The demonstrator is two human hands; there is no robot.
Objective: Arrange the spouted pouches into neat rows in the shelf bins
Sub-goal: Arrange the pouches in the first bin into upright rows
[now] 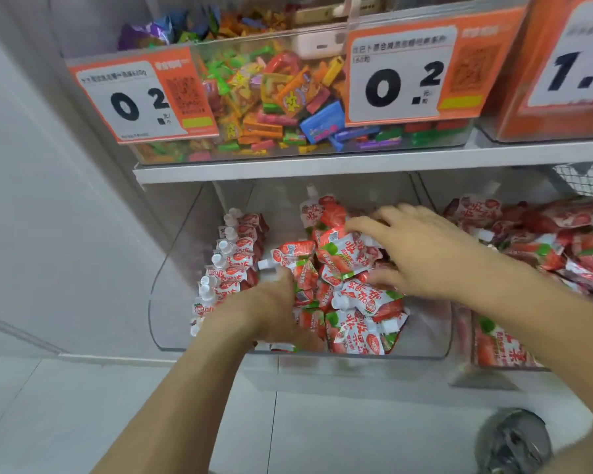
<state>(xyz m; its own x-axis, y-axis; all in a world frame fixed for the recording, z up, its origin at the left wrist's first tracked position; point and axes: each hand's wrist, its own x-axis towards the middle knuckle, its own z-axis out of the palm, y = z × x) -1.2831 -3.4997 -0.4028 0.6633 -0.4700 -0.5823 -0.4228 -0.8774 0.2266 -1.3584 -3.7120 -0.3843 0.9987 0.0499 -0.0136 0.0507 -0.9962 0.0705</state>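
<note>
Bright, even, shadowless store light; soft focus throughout.

Lit flatly from overhead, with only faint shade under the upper shelf (pixel 322 165) and inside the clear bin (pixel 172 302). Showed mild glare on the bin's plastic walls and on the price tags (pixel 396 77). Smeared both hands (pixel 425 254) slightly with motion blur. Bowed straight lines at the edges, wide-angle style. Left a dark round object (pixel 514 443) at lower right too blurred to identify, possibly a drain.
</note>
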